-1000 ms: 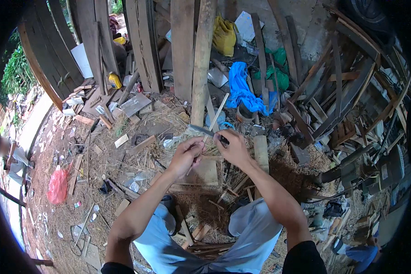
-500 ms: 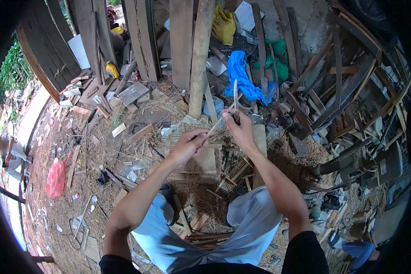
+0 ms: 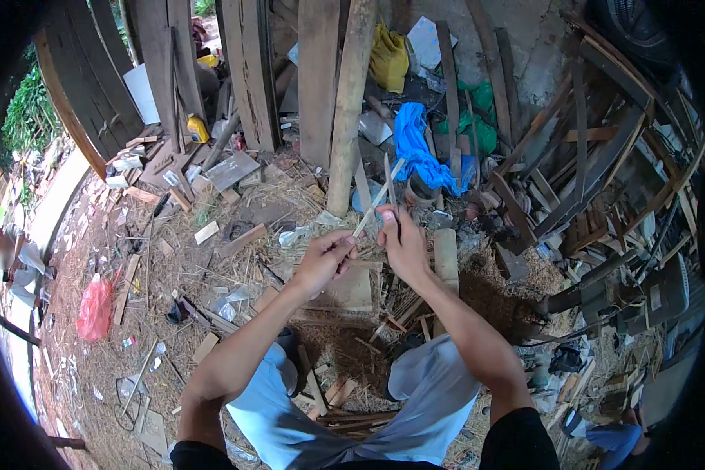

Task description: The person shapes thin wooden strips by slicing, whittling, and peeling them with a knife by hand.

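Note:
My left hand is closed around the lower end of a thin pale wooden strip, which slants up and to the right. My right hand grips a knife by its dark handle, and the narrow blade points away from me. Blade and strip cross just beyond my right thumb; whether they touch is hard to tell. Below the hands, between my knees, lies a flat wooden board with several thin sticks beside it.
A wooden post stands straight ahead, with planks leaning behind it. A blue plastic sheet and a yellow sack lie beyond. Scrap timber is piled at right. A person is at far left; a pink bag lies nearer.
My right hand has drawn back toward me and slightly left with the knife, whose blade now stands across the strip. The strip points up more steeply. My left hand stays closed on it.

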### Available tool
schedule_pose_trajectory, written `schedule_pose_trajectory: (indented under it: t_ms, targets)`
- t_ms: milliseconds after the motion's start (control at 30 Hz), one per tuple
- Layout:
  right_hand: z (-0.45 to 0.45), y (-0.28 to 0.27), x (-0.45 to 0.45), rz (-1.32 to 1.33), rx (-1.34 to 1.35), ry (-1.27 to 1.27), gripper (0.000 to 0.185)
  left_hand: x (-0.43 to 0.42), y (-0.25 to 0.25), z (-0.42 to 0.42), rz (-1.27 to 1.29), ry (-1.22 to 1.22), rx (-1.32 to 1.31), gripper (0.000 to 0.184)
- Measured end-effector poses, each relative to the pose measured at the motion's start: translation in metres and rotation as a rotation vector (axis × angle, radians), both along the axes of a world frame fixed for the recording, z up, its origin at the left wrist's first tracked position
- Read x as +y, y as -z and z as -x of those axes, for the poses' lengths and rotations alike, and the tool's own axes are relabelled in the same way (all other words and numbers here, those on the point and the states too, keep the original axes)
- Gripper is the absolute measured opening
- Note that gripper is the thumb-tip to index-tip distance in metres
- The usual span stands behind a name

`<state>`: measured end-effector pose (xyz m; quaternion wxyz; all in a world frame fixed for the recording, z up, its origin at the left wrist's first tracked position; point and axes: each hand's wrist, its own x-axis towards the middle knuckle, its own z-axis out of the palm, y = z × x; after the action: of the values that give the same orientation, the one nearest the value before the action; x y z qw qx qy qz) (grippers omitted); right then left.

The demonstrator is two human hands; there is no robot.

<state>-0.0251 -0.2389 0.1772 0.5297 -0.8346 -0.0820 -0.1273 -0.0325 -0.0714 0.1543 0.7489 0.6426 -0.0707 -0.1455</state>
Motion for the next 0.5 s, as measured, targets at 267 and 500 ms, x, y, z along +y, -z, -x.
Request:
schedule_pose_trajectory:
  t_ms: [267,500]
  targets:
    - [-0.015,0.023,-0.01,0.23,-0.284,0.066,0.018,0.001,-0.002,-0.001,-0.016,0.124,0.062,0.026]
    - [-0.016,0.011,-0.016,0.194,-0.054,0.148,0.018,-0.004,-0.005,0.004,0.0,0.15,0.098,0.021]
